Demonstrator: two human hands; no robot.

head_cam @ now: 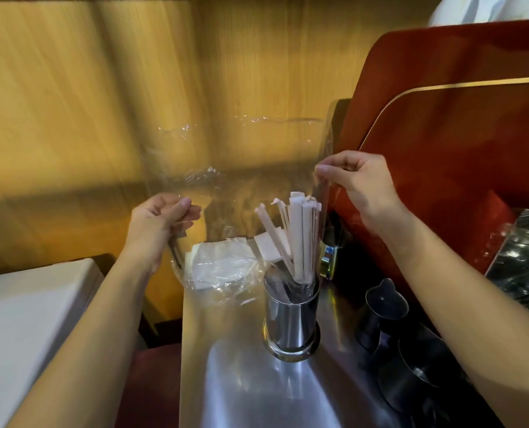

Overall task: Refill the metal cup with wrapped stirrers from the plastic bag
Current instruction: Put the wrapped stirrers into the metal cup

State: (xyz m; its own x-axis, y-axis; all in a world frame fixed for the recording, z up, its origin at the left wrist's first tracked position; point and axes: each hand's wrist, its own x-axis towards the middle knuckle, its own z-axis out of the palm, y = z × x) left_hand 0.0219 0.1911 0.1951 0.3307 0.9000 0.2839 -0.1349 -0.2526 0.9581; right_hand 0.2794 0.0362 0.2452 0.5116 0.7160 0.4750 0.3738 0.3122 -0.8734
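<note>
The plastic bag (pixel 226 180), thin, limp and slippery, is held mid-frame above the metal cup (pixel 291 316); each edge is pinched by closed fingers of the left hand (pixel 161 220) and right hand (pixel 356 180); the wrapped stirrers (pixel 300 236), light and stiff, are best gripped mid-length.

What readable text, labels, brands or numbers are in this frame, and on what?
None readable.
Plastic bag: clear, no print visible.
Wrapped stirrers: plain wrappers, no text seen.
Metal cup: bare steel, no marking.
Red machine: gold trim line only, no lettering.
Small item behind the cup: too blurred to tell.
</note>
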